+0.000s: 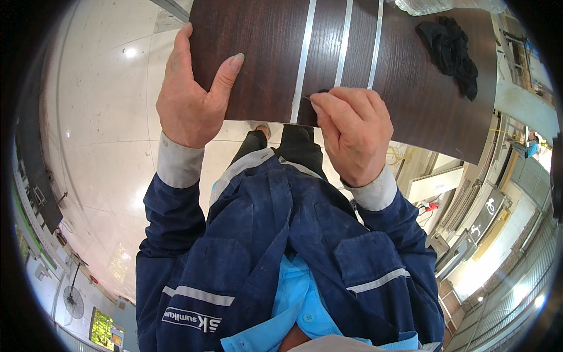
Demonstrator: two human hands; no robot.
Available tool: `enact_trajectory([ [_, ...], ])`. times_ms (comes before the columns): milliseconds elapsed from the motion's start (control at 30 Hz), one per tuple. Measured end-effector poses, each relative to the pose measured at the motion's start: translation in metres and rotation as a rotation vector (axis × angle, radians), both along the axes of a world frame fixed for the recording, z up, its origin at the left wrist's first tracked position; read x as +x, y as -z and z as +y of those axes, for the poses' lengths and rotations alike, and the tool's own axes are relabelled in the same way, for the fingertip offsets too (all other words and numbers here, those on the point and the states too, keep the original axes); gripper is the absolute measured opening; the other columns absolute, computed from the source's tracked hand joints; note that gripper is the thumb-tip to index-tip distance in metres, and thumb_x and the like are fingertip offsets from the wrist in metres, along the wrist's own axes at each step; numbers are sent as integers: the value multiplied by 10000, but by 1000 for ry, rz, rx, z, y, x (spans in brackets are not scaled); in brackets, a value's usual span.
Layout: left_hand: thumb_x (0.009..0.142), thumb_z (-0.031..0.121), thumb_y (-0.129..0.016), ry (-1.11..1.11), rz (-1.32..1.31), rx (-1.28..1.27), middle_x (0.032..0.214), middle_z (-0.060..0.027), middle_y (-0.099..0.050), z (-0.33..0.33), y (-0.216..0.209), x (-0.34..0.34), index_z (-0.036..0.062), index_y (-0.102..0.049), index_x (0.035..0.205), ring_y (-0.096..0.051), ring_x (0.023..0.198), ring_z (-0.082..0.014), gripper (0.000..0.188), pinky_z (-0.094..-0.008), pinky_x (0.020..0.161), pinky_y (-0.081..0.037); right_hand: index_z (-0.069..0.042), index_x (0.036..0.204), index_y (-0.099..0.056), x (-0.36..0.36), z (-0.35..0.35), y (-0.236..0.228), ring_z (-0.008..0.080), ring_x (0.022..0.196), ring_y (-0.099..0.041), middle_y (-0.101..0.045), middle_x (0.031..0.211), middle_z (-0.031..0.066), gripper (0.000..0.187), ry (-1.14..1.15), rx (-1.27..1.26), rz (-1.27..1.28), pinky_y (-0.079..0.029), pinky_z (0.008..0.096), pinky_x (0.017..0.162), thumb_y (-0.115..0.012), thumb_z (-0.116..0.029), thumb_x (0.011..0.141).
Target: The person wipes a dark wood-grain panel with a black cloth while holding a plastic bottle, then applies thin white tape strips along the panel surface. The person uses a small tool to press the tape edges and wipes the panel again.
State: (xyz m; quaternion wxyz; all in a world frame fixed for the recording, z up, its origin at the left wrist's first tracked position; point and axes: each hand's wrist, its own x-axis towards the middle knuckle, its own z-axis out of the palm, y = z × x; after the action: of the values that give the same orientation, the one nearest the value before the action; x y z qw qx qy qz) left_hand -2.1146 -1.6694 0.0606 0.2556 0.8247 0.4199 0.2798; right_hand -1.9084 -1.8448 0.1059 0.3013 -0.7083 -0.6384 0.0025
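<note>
A dark brown wood-grain panel [258, 64] lies in front of me, crossed by several pale, shiny strips, one of them the left strip [304, 58]. My left hand [190, 100] is at the panel's left near corner. Its thumb lies stretched on the top face, and the index finger runs along the left edge; the other fingers are mostly hidden. Close to the lower end of the left strip, my right hand [355, 129] is closed in a pinch above the panel. A small, thin dark tip shows at its fingertips, too little to tell its kind.
A crumpled black cloth [451, 53] lies on the panel's right part. Clear plastic wrapping [419, 6] sits at the far edge. Below is a pale tiled floor [111, 111]. Boards and frames [463, 205] stand at the right; a fan [73, 302] is at lower left.
</note>
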Motion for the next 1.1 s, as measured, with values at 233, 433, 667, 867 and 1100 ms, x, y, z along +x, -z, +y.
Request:
enact_trajectory([
  [233,1002,576,-731,-1,-14,4,1370,-312,-691,-1,-1,3,-54,-460,1575,-766,1132,-459,894,-465,918,-661,-120,1065,-798,2,-1,-1,257,959,-691,-758,1022,35,204,-54,5,-11,-526,414,792,-813,-85,865],
  [433,996,575,-739,-6,-9,-13,1368,-317,-690,-2,1,1,-58,-471,1567,-763,1139,-465,894,-475,916,-661,-125,1074,-792,1,-3,-3,263,988,-692,-760,1037,30,220,15,-83,20,-525,413,820,-812,-77,860],
  [667,997,578,-736,-8,6,11,1373,-318,-690,0,3,-4,-56,-472,1567,-756,1155,-471,893,-481,926,-658,-130,1078,-792,-3,1,-3,260,991,-692,-761,1043,33,227,-39,-59,-2,-528,413,809,-816,-77,858],
  [867,992,581,-738,-6,1,-28,1380,-316,-687,0,2,-5,-50,-469,1570,-754,1159,-473,897,-489,922,-659,-91,1035,-802,-3,1,-6,273,934,-706,-769,1008,63,180,-36,-41,-21,-557,404,779,-841,-63,862],
  [1100,992,580,-739,-4,20,5,1380,-322,-685,1,3,-5,-49,-465,1572,-757,1153,-471,898,-487,924,-658,-122,1084,-792,-3,0,-3,260,1000,-690,-764,1045,30,216,-42,-55,-7,-527,415,807,-811,-74,875],
])
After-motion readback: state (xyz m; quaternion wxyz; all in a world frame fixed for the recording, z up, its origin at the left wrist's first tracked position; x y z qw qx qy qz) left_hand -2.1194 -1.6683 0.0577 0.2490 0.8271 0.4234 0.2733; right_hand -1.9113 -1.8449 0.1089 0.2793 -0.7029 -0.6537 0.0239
